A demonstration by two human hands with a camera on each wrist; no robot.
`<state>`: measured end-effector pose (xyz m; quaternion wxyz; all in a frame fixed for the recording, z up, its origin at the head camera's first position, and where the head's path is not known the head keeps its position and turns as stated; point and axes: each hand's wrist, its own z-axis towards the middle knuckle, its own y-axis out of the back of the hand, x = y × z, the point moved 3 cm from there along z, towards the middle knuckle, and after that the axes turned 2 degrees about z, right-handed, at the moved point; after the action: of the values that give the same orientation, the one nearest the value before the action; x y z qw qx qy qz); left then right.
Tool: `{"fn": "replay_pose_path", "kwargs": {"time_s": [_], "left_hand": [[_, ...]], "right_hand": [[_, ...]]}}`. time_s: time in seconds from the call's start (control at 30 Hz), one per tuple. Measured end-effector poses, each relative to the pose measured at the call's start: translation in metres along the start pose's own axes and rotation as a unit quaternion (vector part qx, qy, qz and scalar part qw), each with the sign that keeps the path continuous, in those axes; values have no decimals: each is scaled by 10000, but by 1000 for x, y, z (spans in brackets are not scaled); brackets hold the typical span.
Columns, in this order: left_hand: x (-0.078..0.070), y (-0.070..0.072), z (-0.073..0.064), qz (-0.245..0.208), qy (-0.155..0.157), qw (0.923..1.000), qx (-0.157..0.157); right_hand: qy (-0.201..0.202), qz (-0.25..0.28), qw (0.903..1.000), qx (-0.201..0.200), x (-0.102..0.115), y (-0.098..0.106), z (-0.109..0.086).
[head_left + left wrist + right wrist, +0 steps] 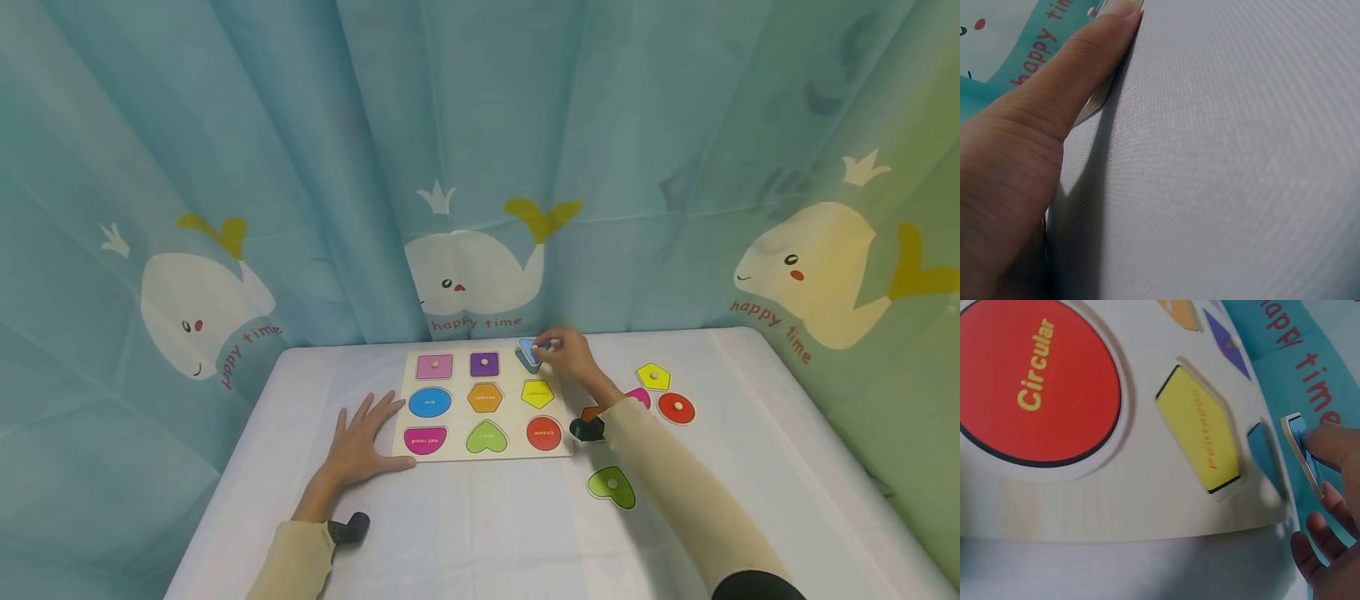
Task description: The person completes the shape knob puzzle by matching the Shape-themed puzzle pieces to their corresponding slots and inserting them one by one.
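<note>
A pale wooden shape puzzle board lies on the white table with labelled, coloured recesses. My left hand has its fingers spread at the board's left edge; the thumb touches the near corner. At the far right corner, my right hand pinches a blue triangle piece by its knob. The piece is tilted and held just over the blue triangle recess. A pink rectangle piece and a purple square piece sit in the board's far row.
Right of the board lie a yellow pentagon, a red circle and a green heart. A pink piece and an orange piece are partly hidden by the right arm. A whale-print curtain hangs behind the table.
</note>
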<state>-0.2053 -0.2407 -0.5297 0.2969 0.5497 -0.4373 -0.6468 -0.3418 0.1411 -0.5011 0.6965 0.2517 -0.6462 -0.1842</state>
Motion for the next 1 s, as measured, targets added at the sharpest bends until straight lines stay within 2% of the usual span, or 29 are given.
{"fn": "replay_pose_path", "kwargs": {"time_s": [0.27,0.7,1.0], "left_hand": [[1,-1,0,-11,-9,10000,32],[-1,1,1,-44,-73,10000,16],[4,-3,1,-34,-82,10000,-20]], "right_hand": [[173,-93,9998,50,-9,-8,0],[4,-323,9994,132,-12,-12,2],[-17,-390,9991,178,-13,-14,3]]}}
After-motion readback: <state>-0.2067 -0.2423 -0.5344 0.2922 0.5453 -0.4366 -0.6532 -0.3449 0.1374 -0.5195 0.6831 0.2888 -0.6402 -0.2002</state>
